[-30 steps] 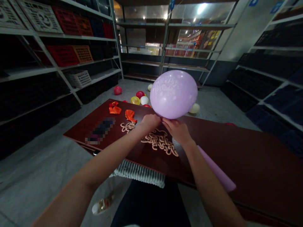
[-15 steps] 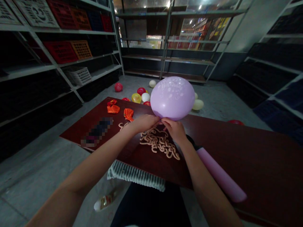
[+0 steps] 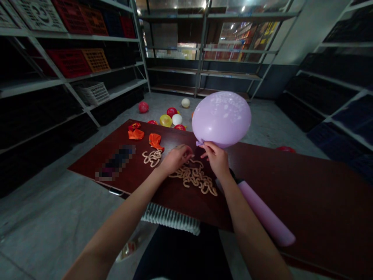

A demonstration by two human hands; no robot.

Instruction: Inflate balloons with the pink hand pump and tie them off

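Observation:
An inflated pale purple balloon (image 3: pixel 223 118) with white printing floats just above the table, its rolled neck to the lower left. My right hand (image 3: pixel 215 157) pinches it by the neck between thumb and fingers. Apart from the balloon, my left hand (image 3: pixel 177 158) hangs over the tan strands with its fingers loosely curled and a gap at the thumb; nothing shows in it. Beneath both hands lies a heap of curled tan strands (image 3: pixel 194 179). A smaller clump of tan strands (image 3: pixel 152 157) rests to the left, beside a deflated orange balloon (image 3: pixel 155 140).
On the dark red table (image 3: pixel 291 182) are a purple long-bodied object with a black end (image 3: pixel 266 214), more deflated orange balloons (image 3: pixel 136 134) and a blurred-out item (image 3: pixel 116 163). Beyond, several inflated balloons (image 3: pixel 165 121) lie on the floor. Shelving with crates (image 3: pixel 94 60) lines the left.
My left hand has let go of the balloon neck and dropped down and left toward the strands. Held by my right hand, the balloon has shifted right and tilted.

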